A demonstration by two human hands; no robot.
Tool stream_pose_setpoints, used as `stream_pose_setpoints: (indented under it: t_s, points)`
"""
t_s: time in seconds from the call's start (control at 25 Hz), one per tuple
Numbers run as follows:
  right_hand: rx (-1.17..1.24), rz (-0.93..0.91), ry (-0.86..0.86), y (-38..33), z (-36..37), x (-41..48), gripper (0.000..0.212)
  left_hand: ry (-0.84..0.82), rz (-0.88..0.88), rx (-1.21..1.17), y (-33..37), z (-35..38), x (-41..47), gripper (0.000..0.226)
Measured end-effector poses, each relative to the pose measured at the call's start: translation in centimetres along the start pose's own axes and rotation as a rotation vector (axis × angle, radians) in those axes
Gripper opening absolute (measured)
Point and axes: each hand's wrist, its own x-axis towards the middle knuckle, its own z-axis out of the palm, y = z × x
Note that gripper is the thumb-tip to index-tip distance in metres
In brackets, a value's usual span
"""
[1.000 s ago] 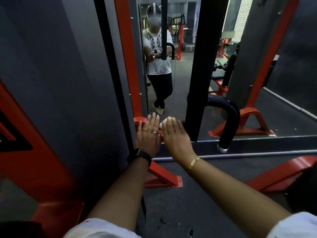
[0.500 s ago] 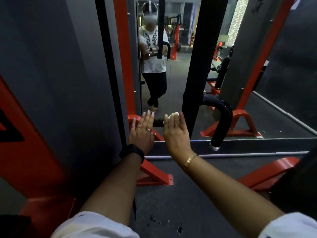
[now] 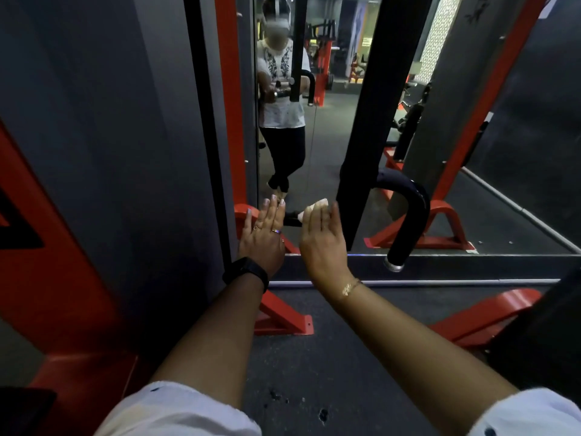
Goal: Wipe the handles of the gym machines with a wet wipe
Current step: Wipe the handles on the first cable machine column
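We see the wet wipe (image 3: 317, 205) as a small white wad showing just past the fingertips of the right hand (image 3: 322, 243). It lies against the right end of a short black handle (image 3: 291, 221). Only a dark stub of the bar shows, in the gap between the two hands. The right fingers lie close together, their tips bent a little over the wipe. From behind the hand we cannot tell whether the thumb clamps it. The left hand (image 3: 263, 239) lies flat over the bar's left end, with its fingers straight and nearly touching one another.

On that hand we see rings (image 3: 276, 230), with a black wristband (image 3: 246, 270) at the wrist. A thin gold bracelet (image 3: 349, 289) circles the right wrist.

Just right of the right hand a black upright post (image 3: 377, 105) rises and hides where the bar joins the machine. Beyond it, a curved black padded handle (image 3: 408, 215) hooks down to a chrome end cap.

Behind all this stands a mirror (image 3: 330, 146). It reflects the person in a patterned white top and, far back, a pale sign (image 3: 366, 42) whose print is too small to read.

A grey panel (image 3: 110, 152) fills the left, and a red frame foot (image 3: 283, 319) sits on the dark floor (image 3: 314, 372) beneath the arms.
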Motion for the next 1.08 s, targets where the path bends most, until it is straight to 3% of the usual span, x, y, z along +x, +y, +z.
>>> stream_pose_setpoints:
  t_s: [0.12,0.32,0.48,0.56,0.64,0.76,0.8,0.92,1.08]
  points:
    - [0.005,-0.033,-0.022,-0.7,1.2,-1.4,0.049,0.011,0.004,-0.051,0.0,0.1,-0.1,0.078]
    - [0.095,-0.047,-0.079,-1.0,-1.0,2.9,0.020,-0.082,0.047,-0.086,-0.4,0.2,-0.5,0.073]
    - [0.313,-0.023,-0.130,-0.1,-0.2,4.6,0.039,-0.214,0.047,-0.160,-0.7,0.5,-1.6,0.081]
    - [0.227,-0.056,-0.047,0.5,1.3,3.9,0.025,-0.211,-0.012,-0.285,0.3,0.5,-1.2,0.081]
    - [0.180,-0.061,-0.072,0.9,2.6,2.9,0.039,-0.206,-0.059,-0.390,1.1,0.4,-0.8,0.082]
    - [0.330,0.081,-0.012,0.5,1.4,4.2,0.020,-0.172,-0.039,-0.433,0.6,0.4,-0.7,0.084]
    - [0.397,0.096,-0.046,0.2,0.8,5.2,0.012,-0.169,-0.029,-0.453,0.2,0.4,-0.7,0.085]
    - [0.651,-0.026,-0.193,-0.6,-0.1,7.7,0.016,-0.131,-0.052,-0.579,-0.2,0.1,-0.5,0.085]
    - [0.496,0.071,-0.486,1.3,-0.6,11.1,0.023,-0.128,-0.056,-0.584,0.0,-0.3,-0.6,0.085]
